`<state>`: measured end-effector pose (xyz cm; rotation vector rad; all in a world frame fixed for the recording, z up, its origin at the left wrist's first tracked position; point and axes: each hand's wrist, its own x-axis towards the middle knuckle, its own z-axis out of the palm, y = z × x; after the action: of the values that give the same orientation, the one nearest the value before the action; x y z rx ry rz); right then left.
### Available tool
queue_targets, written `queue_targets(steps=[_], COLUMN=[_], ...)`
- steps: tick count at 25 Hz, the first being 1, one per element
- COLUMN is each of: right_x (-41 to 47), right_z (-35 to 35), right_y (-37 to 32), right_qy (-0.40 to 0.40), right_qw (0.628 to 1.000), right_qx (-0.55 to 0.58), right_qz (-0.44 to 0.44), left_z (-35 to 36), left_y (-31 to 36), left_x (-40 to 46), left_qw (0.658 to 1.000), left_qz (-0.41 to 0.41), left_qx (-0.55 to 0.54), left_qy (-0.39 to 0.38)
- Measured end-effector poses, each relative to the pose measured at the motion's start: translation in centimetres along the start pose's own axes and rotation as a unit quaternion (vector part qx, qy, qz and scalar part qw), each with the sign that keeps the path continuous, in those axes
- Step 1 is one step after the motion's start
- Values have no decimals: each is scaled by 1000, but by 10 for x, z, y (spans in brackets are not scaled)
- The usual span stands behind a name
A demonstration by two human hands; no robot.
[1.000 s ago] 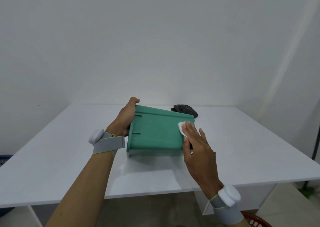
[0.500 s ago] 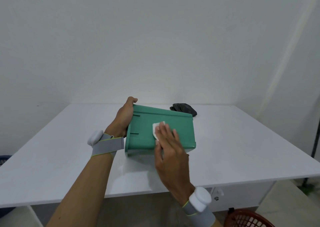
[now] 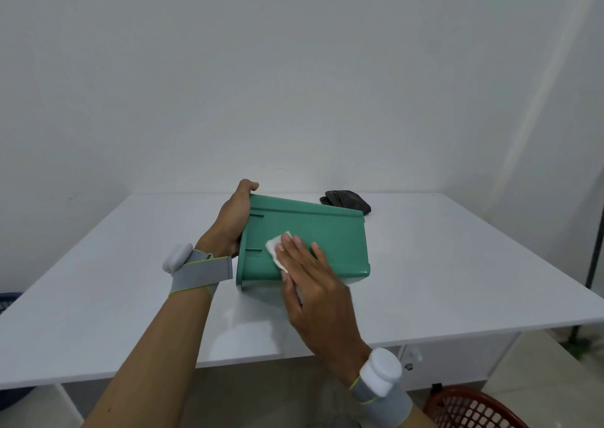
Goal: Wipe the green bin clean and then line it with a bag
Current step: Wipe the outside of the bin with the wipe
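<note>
The green bin (image 3: 330,234) lies on its side on the white table (image 3: 457,264), a broad flat wall facing up. My left hand (image 3: 233,218) grips its left end, thumb hooked over the far edge. My right hand (image 3: 313,283) lies flat on the upper wall with straight fingers and presses a small white wipe (image 3: 276,252) against it. The wipe pokes out to the left of my fingertips. A crumpled black bag (image 3: 348,200) lies on the table just behind the bin's right end.
A red mesh basket (image 3: 470,408) stands on the floor at the lower right. A dark blue basket (image 3: 8,298) shows at the left edge below the table. A white wall rises behind the table.
My right hand has slid the wipe leftward across the bin's upper wall, from the right end to near the left end. The left hand keeps its grip.
</note>
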<state>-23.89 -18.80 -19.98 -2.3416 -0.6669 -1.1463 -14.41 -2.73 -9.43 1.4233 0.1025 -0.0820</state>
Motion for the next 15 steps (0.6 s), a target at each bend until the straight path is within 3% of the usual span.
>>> queue_targets(steps=[15], right_x=[-47], right_z=[-35], right_y=[82], right_qy=[66], right_qw=[992], right_qx=[-37], right_qz=[101], left_z=[1], left_y=[2], left_x=[-1], left_qw=[1000], left_qz=[-8], left_qx=[-14], left_qy=[6])
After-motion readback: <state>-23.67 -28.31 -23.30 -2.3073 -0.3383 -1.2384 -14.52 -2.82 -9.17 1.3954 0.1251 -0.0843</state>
